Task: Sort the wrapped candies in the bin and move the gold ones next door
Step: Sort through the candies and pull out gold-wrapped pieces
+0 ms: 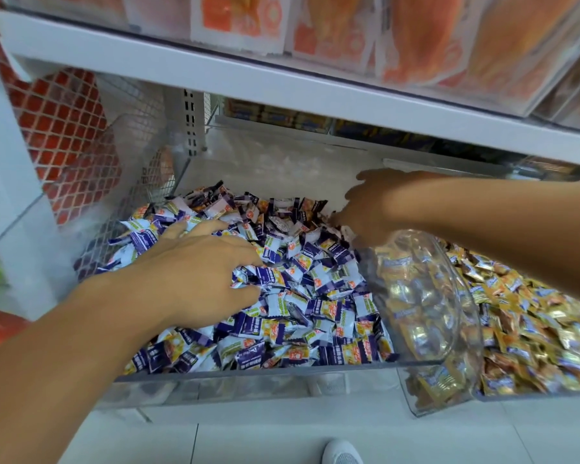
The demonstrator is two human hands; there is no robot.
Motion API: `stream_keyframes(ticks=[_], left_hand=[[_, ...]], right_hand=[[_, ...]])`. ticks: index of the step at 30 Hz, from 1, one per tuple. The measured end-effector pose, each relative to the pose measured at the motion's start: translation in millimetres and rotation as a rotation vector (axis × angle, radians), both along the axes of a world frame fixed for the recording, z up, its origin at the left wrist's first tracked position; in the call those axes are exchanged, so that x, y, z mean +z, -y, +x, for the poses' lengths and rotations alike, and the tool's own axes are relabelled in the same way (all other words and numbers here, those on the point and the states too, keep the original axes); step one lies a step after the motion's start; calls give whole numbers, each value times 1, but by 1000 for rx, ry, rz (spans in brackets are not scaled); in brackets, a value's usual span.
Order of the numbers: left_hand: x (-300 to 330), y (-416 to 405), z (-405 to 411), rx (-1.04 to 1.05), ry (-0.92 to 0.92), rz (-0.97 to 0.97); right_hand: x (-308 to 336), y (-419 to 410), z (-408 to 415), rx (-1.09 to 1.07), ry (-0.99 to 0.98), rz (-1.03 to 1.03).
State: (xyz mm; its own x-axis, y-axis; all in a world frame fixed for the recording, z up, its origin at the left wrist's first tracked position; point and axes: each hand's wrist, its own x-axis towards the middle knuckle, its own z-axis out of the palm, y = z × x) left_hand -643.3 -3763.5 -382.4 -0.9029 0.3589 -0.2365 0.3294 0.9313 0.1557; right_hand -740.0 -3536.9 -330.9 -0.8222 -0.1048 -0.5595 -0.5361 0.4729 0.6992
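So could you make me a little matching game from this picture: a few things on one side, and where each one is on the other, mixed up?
Things:
1. left hand
2. right hand
3. gold candies
4. orange packets

Places:
A. on the shelf above the bins
B. in the bin on the right
C. spread on the purple and white candies
D. at the back right corner of the purple bin, by the clear divider

Pairs: 1-C, 2-D, 3-B, 4-A
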Motion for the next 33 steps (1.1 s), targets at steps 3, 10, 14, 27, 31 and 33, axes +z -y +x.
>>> stream_keyframes(ticks=[3,10,14,27,31,33], left_hand=[[0,1,1,2,-1,0],[0,1,1,0,-1,8],[0,1,0,3,-1,-3],[-3,6,-2,-3,-34,26],[-3,5,-2,-1,-45,23],[-3,4,-1,2,-42,26]], right_hand=[[0,10,10,-118,230,-53],[28,8,47,43,291,-321],[6,9,54,53,383,-269],[34,-9,16,49,-33,-364],[18,-1,6,9,-34,-400],[11,5,-5,18,-58,-524]])
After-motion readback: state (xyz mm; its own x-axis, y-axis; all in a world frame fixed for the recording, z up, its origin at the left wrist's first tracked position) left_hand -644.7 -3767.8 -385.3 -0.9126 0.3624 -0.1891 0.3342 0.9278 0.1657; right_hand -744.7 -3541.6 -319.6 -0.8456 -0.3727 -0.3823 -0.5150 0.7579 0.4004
